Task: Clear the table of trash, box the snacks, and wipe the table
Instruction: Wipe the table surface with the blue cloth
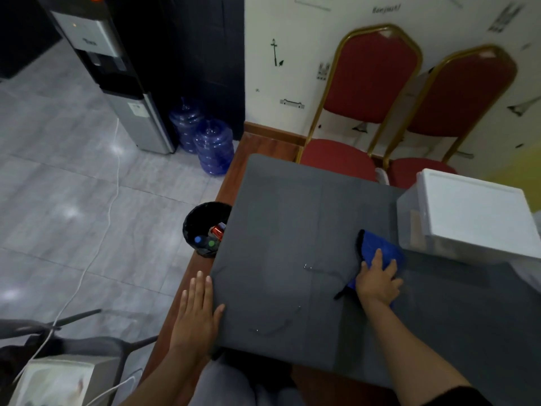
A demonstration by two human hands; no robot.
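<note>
A dark grey mat [287, 224] covers the table. My right hand [377, 281] presses flat on a blue cloth with a black edge [377, 244], near the mat's right side. My left hand [197, 313] lies flat with fingers apart at the mat's left edge, thumb on the mat, holding nothing. A clear plastic box with a white lid [471, 212] stands shut at the right, just beyond the cloth. A black bin [196, 222] on the floor left of the table holds a red can and bottles.
Two red chairs with gold frames [371, 74] stand behind the table against the wall. A water dispenser [117, 77] and two blue water jugs [213, 148] are at the far left. A white cable [96, 250] runs over the tiled floor.
</note>
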